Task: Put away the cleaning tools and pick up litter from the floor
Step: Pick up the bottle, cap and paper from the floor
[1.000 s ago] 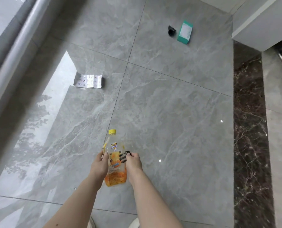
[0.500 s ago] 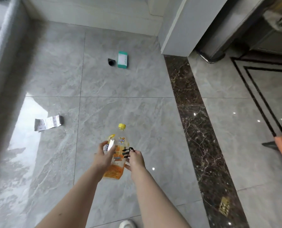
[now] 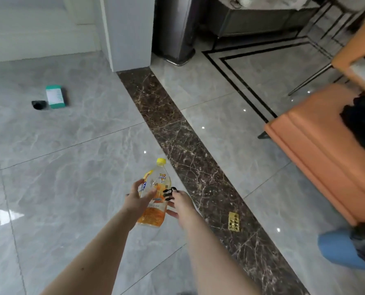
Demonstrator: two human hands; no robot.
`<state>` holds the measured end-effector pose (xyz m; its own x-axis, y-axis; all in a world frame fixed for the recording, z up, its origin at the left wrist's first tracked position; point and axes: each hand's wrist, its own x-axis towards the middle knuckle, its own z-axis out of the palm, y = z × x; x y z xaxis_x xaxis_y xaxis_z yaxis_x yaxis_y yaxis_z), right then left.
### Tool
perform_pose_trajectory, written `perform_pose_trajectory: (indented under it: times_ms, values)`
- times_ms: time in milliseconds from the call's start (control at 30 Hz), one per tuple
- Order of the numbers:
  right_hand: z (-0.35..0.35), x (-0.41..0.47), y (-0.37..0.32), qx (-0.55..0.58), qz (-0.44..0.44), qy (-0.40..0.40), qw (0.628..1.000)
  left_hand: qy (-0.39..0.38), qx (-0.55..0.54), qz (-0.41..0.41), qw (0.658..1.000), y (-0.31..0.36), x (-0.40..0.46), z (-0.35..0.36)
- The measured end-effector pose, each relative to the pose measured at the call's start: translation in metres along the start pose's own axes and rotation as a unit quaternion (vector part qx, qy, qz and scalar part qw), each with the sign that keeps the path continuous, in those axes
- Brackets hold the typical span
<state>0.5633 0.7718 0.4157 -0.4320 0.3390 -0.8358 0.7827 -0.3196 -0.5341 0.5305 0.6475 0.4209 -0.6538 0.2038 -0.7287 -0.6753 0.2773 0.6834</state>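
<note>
Bottle [image 3: 154, 196] between both hands, cap up.

bottle [image 3: 156, 194]: yellow cap, orange label | floor [image 3: 71, 167]: grey marble, brown veined strip | box [image 3: 55, 96]: teal-white

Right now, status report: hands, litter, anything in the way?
Left hand grips bottle; right hand holds black clip. Teal box, black cap, gold blister pack on floor. Path clear.

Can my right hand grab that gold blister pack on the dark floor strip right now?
Probably not yet: the right hand holds a black clip, and the gold blister pack lies on the floor below it, though nothing blocks the way.
</note>
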Motion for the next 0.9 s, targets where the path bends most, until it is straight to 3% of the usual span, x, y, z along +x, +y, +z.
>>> perform_pose_trajectory:
  times_ms: [400,667,900]
  values:
    - [-0.268,0.004,-0.049,0.085,-0.006,0.095,0.992,-0.124,0.142,0.028,0.982,0.075,-0.005,0.266]
    - [-0.426,0.007,-0.044,0.242,-0.005,0.112,0.964,-0.196,0.218,0.03,0.956,0.085,0.001,0.436]
    - [-0.57,-0.004,-0.021,0.319,0.013,0.216,0.923,-0.265,0.339,0.079,0.899,0.079,-0.011,0.599]
